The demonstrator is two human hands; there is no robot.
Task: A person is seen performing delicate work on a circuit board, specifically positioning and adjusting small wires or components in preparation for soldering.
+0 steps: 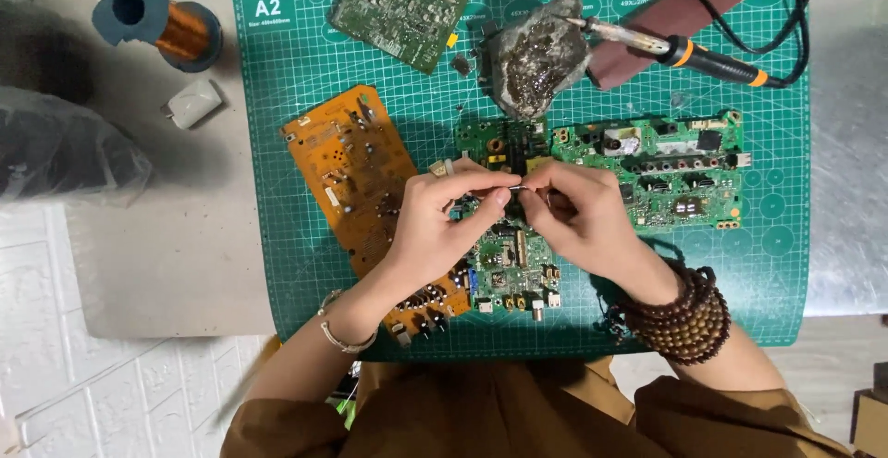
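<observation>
My left hand (442, 219) and my right hand (581, 213) meet over a green circuit board (666, 167) on the green cutting mat (296, 60). Between the fingertips of both hands sits a small silvery metal part (516, 186), pinched from each side. The board's lower half (507, 268) shows under my hands, with small sockets along its near edge. An orange circuit board (347, 167) lies to the left, partly under my left wrist. My right wrist wears brown bead bracelets (680, 315); my left wears a thin bangle.
A soldering iron (680, 51) rests on a lumpy grey stand (535, 55) at the mat's far side. A smaller green board (400, 6) lies far left of it. A copper wire spool (171, 25), a white plug (194, 103) and a plastic bag (55, 148) sit left of the mat.
</observation>
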